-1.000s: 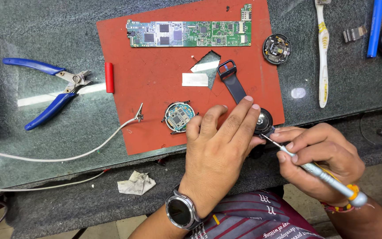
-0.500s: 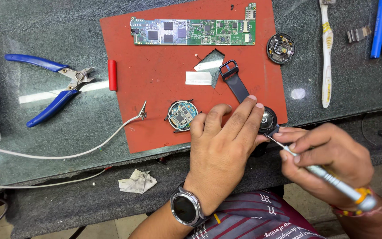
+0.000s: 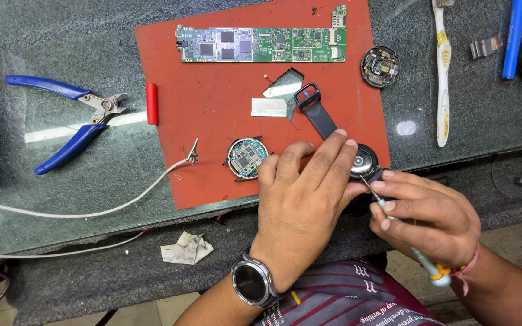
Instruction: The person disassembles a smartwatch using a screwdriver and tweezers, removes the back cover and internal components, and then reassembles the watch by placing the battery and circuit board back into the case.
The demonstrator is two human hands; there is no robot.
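My left hand [image 3: 302, 202] lies flat on the red mat [image 3: 212, 121], its fingertips pressing on a round watch case [image 3: 367, 162] with a dark strap [image 3: 316, 111]. My right hand [image 3: 425, 216] grips a thin screwdriver [image 3: 394, 224] whose tip touches the lower edge of the case. A small round circuit board [image 3: 246, 158] sits just left of my left hand. A wristwatch is on my left wrist.
A long green circuit board [image 3: 261, 44] lies at the mat's far edge, another round watch part [image 3: 380, 66] at its right. Blue pliers [image 3: 67, 124], a red tube [image 3: 151, 103], white cable with clip [image 3: 122, 196], toothbrush [image 3: 442, 78], blue pen [image 3: 513, 39], crumpled paper [image 3: 185, 249].
My right hand has drawn in closer to the watch case, with the screwdriver held steeper. The left hand stays pressed on the case.
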